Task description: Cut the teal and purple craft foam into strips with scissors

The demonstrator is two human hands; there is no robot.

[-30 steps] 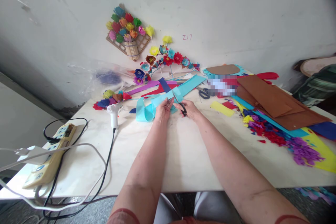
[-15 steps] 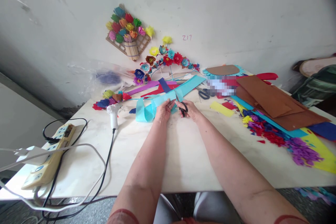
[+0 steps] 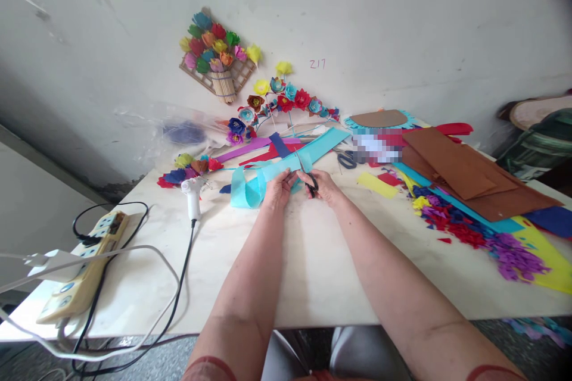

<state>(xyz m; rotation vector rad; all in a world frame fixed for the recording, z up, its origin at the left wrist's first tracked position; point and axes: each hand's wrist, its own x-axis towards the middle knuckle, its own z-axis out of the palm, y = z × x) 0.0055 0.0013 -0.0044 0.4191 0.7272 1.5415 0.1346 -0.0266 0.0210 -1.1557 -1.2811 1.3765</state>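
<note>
My left hand (image 3: pixel 277 189) pinches a long light-blue paper strip (image 3: pixel 268 174) that lies across the middle of the white table (image 3: pixel 313 262) and loops back at its left end. My right hand (image 3: pixel 325 186) is closed round the black handles of a pair of scissors (image 3: pixel 307 174). The blades point away from me into the strip, just right of my left fingers. Both forearms reach forward over the table.
A white glue gun (image 3: pixel 193 193) lies left of the strip, its black cord running to a power strip (image 3: pixel 84 268) at the table's left edge. Paper flowers (image 3: pixel 281 101) line the wall. A second pair of scissors (image 3: pixel 347 159), brown sheets (image 3: pixel 465 172) and coloured scraps (image 3: pixel 473 232) lie to the right.
The scissors have shifted slightly along the blue strip, blades now pointing further up into it. Both hands stay in nearly the same place.
</note>
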